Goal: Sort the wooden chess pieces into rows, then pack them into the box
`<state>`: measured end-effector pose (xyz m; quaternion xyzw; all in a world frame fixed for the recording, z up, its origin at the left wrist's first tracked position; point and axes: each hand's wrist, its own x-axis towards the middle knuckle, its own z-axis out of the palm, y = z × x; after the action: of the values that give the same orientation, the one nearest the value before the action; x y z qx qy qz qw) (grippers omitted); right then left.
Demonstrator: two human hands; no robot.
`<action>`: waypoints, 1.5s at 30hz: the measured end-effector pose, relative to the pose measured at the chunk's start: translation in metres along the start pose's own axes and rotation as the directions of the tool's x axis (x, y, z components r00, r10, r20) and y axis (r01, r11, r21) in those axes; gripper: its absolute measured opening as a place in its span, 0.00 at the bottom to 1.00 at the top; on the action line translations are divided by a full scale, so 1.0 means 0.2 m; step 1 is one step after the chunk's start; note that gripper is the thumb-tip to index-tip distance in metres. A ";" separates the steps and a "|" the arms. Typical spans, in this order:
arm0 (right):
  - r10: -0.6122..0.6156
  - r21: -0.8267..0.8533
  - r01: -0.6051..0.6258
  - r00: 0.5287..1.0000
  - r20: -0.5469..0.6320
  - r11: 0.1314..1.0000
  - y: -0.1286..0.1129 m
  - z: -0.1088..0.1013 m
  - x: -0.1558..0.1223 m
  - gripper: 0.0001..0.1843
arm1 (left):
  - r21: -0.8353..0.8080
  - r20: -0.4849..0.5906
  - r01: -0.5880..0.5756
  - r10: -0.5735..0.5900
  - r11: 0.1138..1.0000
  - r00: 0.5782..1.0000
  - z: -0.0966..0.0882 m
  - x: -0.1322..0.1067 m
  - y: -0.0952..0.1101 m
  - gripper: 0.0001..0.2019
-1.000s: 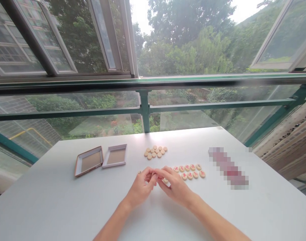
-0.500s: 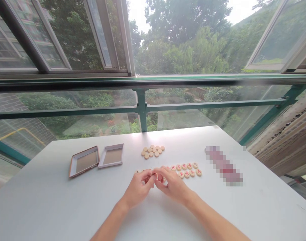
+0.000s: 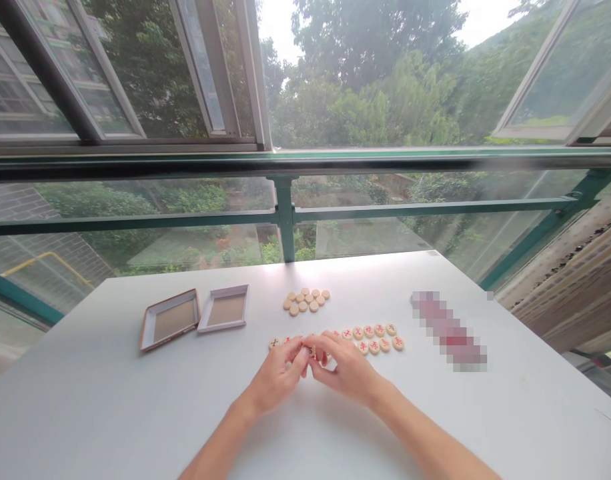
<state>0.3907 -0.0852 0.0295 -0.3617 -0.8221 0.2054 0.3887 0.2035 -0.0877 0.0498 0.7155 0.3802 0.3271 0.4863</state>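
Left grip holds a round piece — right grip apparently touching it.

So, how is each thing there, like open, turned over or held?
Left hand: pinching the small piece.
Small piece: held, dark mark showing.
Right hand: curled close by; grip unclear.
Marked pieces: marks up, in two rows, partly hidden.
Plain-looking pieces: grouped, blank sides up.
Brown-edged box half: open side up.
White box half: open side up.
Right window pane: looks swung open.
Pixelated thing: too blurred to tell.
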 end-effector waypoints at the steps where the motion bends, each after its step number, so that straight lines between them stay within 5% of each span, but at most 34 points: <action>1: 0.006 -0.005 -0.006 1.000 -0.004 1.000 0.00 0.00 0.00 0.19 | -0.004 0.004 -0.003 0.003 1.000 1.000 0.00 0.00 0.00 0.16; 7: 0.029 -0.003 -0.029 0.996 -0.079 1.000 0.02 0.01 -0.01 0.08 | 0.008 0.003 -0.005 0.005 1.000 1.000 0.00 -0.01 -0.03 0.15; 27: -0.040 -0.033 0.037 0.994 -0.098 0.999 0.03 0.03 -0.02 0.03 | 0.082 -0.038 0.052 -0.049 0.995 0.998 0.01 0.00 -0.02 0.18; 37: -0.031 -0.027 0.031 0.999 -0.015 0.999 0.02 0.01 -0.01 0.04 | 0.092 0.081 0.081 -0.088 0.993 0.993 -0.06 -0.01 0.04 0.19; 45: -0.023 -0.030 0.022 0.999 -0.042 0.999 0.02 -0.01 0.00 0.09 | 0.088 -0.196 0.173 -0.154 0.981 0.969 -0.25 0.01 -0.07 0.23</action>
<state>0.3945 -0.0826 0.0275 -0.3623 -0.8207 0.1811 0.4031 0.1606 -0.0601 0.0532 0.6720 0.4987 0.3317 0.4356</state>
